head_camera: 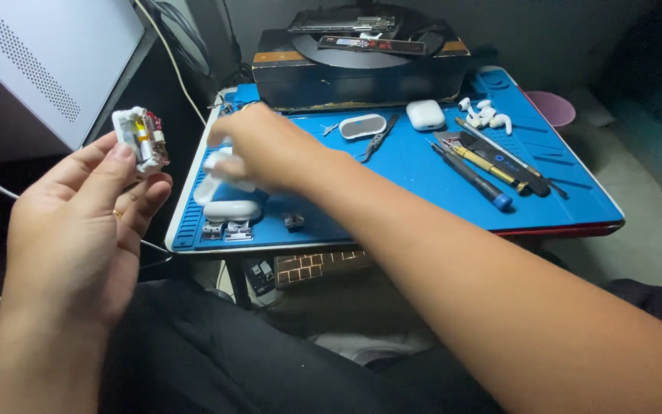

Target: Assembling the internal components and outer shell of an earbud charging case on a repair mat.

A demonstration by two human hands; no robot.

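My left hand (78,222) is raised at the left, off the table. Its thumb and fingers pinch a small opened white earbud-case inner module (141,136) with exposed yellow and red electronics. My right hand (266,146) reaches across to the left end of the blue work mat (423,192). Its blurred fingers close on a white plastic shell piece (216,172). Another white shell part (231,208) lies on the mat just below that hand.
On the mat lie small metal hinge parts (226,230), tweezers (379,138), a white oval lid (362,126), a white earbud case (425,115), loose earbuds (484,113) and several screwdrivers (473,175). A dark box (362,69) stands behind. A grey device (47,61) is at upper left.
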